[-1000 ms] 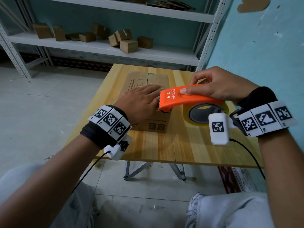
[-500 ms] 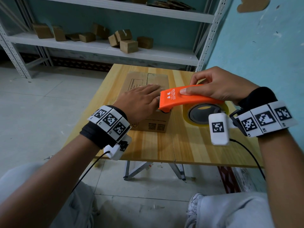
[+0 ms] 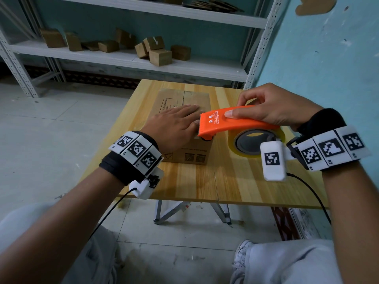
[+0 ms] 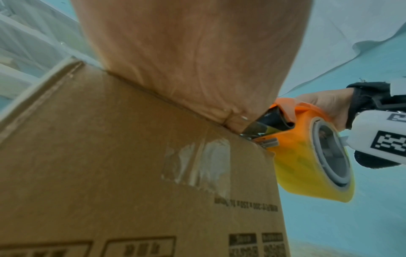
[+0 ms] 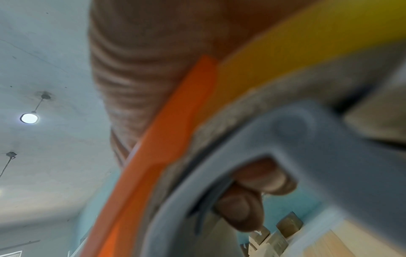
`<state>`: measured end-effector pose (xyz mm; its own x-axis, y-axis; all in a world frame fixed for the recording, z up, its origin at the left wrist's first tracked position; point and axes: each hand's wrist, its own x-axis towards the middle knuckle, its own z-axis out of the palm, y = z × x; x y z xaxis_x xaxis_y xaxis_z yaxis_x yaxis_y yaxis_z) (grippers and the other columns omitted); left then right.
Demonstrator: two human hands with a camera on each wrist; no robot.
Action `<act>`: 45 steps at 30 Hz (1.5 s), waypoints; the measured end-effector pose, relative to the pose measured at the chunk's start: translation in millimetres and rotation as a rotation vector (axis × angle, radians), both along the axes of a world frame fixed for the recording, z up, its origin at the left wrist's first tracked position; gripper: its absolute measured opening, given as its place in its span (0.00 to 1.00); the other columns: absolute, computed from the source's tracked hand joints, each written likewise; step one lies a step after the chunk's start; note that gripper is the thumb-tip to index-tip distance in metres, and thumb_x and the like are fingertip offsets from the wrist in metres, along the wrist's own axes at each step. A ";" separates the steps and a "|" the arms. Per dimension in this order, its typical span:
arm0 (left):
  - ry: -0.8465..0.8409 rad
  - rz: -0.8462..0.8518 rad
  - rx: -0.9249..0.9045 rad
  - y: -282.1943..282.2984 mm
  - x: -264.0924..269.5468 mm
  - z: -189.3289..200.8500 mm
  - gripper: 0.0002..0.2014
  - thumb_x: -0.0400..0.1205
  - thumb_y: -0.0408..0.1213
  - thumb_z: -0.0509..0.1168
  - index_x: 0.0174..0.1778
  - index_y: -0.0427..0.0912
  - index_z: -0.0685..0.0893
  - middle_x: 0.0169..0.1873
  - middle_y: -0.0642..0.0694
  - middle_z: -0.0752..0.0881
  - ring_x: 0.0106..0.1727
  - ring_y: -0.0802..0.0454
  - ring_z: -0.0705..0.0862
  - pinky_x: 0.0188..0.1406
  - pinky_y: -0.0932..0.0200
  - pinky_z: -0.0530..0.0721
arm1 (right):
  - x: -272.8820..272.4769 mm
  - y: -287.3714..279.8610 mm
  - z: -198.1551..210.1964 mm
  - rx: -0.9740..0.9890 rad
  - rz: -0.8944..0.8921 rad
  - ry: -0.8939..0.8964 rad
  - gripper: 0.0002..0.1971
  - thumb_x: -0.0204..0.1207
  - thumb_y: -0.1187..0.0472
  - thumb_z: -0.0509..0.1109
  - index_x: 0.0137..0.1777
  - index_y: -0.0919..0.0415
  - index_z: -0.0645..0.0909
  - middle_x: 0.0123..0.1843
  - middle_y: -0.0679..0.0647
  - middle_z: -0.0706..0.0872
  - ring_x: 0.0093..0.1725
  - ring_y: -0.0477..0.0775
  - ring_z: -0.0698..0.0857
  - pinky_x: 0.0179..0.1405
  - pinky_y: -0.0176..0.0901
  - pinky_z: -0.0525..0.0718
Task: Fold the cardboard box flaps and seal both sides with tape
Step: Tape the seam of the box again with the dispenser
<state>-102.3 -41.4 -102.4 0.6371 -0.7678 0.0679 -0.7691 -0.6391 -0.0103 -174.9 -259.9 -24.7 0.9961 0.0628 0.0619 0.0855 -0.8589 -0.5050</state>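
Note:
A closed brown cardboard box (image 3: 185, 100) stands on the wooden table (image 3: 205, 181). My left hand (image 3: 176, 124) lies flat on the box's top with straight fingers. My right hand (image 3: 270, 108) grips an orange tape dispenser (image 3: 231, 121) with a yellowish tape roll (image 3: 252, 143); its toothed front end sits at the box's near top edge, beside my left hand. In the left wrist view, clear tape (image 4: 197, 161) is stuck on the box's front face (image 4: 110, 191) below the dispenser's blade (image 4: 259, 130). The right wrist view is filled by the blurred dispenser (image 5: 164, 147) and roll (image 5: 296, 43).
A white metal shelf (image 3: 127, 60) behind the table holds several small cardboard boxes (image 3: 160, 56). A blue wall (image 3: 328, 58) stands close on the right. The table's near edge (image 3: 205, 199) is just beyond my knees, with tiled floor to the left.

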 end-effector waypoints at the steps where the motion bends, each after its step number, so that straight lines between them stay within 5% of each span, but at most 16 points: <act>1: 0.004 0.002 -0.006 0.0 0.3 -0.3 0.35 0.78 0.54 0.28 0.84 0.51 0.44 0.85 0.49 0.49 0.85 0.53 0.43 0.84 0.49 0.47 | -0.2 -0.3 0.1 0.003 0.001 0.001 0.18 0.69 0.39 0.74 0.45 0.54 0.84 0.43 0.47 0.87 0.42 0.46 0.84 0.37 0.38 0.78; 9: 0.030 0.012 -0.045 0.1 5.9 -4.6 0.36 0.78 0.58 0.26 0.84 0.52 0.46 0.85 0.49 0.50 0.85 0.53 0.45 0.84 0.47 0.48 | -0.4 -0.8 0.1 0.006 0.013 0.001 0.20 0.68 0.38 0.73 0.47 0.55 0.85 0.44 0.46 0.86 0.42 0.45 0.84 0.37 0.38 0.78; 14: 0.037 0.003 -0.056 -0.2 7.7 -5.7 0.45 0.69 0.62 0.20 0.84 0.52 0.47 0.85 0.49 0.51 0.85 0.53 0.45 0.84 0.47 0.50 | -0.2 -2.2 -0.8 0.010 0.011 0.005 0.19 0.69 0.39 0.73 0.47 0.54 0.85 0.43 0.46 0.87 0.41 0.45 0.85 0.36 0.37 0.78; 45: 0.051 0.025 -0.112 -4.0 12.1 -13.1 0.37 0.78 0.60 0.26 0.85 0.54 0.48 0.85 0.51 0.52 0.85 0.55 0.47 0.83 0.46 0.51 | -2.8 -8.0 -3.1 0.039 0.030 0.006 0.23 0.64 0.36 0.72 0.47 0.54 0.85 0.45 0.48 0.88 0.43 0.47 0.87 0.37 0.37 0.80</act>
<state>-90.2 -45.4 -115.5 0.6604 -0.7414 0.1193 -0.7509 -0.6527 0.1008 -177.7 -267.9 -27.8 0.9942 0.0903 0.0589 0.1078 -0.8354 -0.5389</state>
